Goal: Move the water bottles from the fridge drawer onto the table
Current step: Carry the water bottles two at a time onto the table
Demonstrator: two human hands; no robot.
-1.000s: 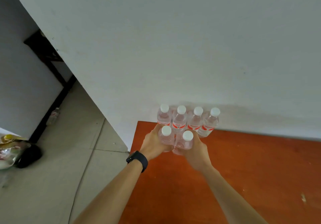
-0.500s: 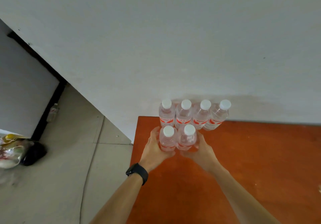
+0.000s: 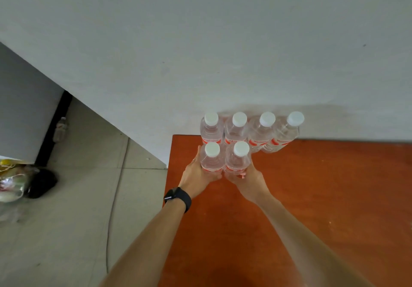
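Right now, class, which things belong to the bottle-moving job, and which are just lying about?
Job: left hand, right hand, left front bottle, right front bottle, four back bottles, table.
Lying about: floor bottle, black bag, plastic bags.

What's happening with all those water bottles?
A person is putting water bottles on the reddish-brown table. The left hand grips the front-left bottle and the right hand grips the front-right bottle, side by side near the table's back-left corner. Four more bottles stand upright in a row just behind them, along the white wall. All six have white caps.
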